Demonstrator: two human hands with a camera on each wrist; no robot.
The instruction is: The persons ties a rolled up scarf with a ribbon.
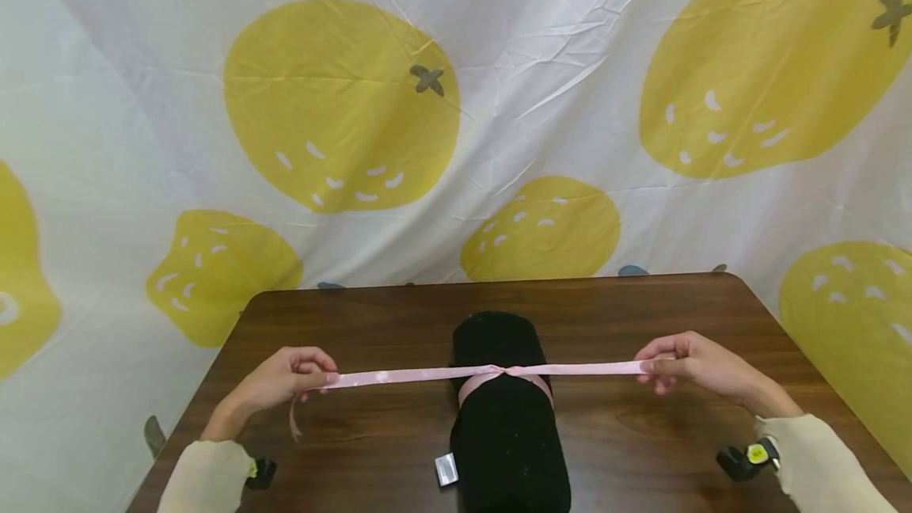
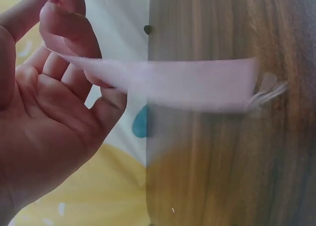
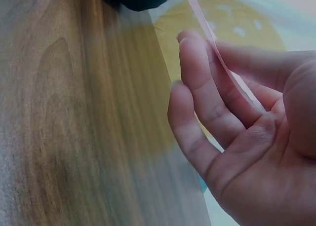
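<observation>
A black rolled cloth bundle [image 1: 509,442] lies lengthwise on the table, with a pink ribbon [image 1: 420,375] looped round its middle. The ribbon crosses in a twist on top of the roll, and its two ends stretch out taut to either side. My left hand [image 1: 288,377] pinches one end between thumb and fingers; in the left wrist view the frayed tail of the ribbon [image 2: 197,85] hangs past the fingers. On the other side my right hand [image 1: 694,362] pinches the opposite end, and the ribbon [image 3: 202,18] runs across its fingers in the right wrist view.
The brown wooden table [image 1: 356,323] has rounded far corners. A small white label [image 1: 446,469] sticks out from the roll's left side. Behind the table hangs a white curtain [image 1: 541,46] printed with yellow fruit.
</observation>
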